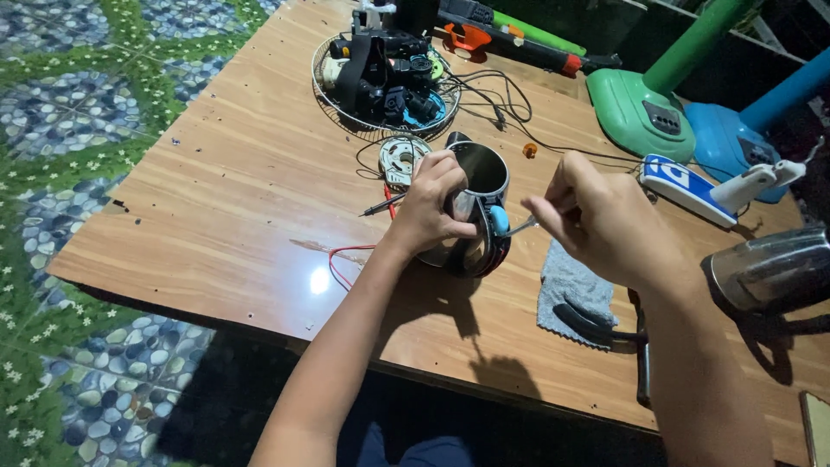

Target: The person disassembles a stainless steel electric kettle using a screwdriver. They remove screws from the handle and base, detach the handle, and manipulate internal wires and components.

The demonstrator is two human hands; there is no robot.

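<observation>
The left hand (432, 203) grips the kettle (475, 212) on the counter (233, 173). The right hand's (596, 216) fingers pinch a thin tool (521, 227), pointing left at the kettle's blue switch (499, 220).

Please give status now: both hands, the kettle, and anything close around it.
Left hand grips kettle. Right hand holds thin tool at its blue part. Round part, wires, grey cloth lie close.
</observation>
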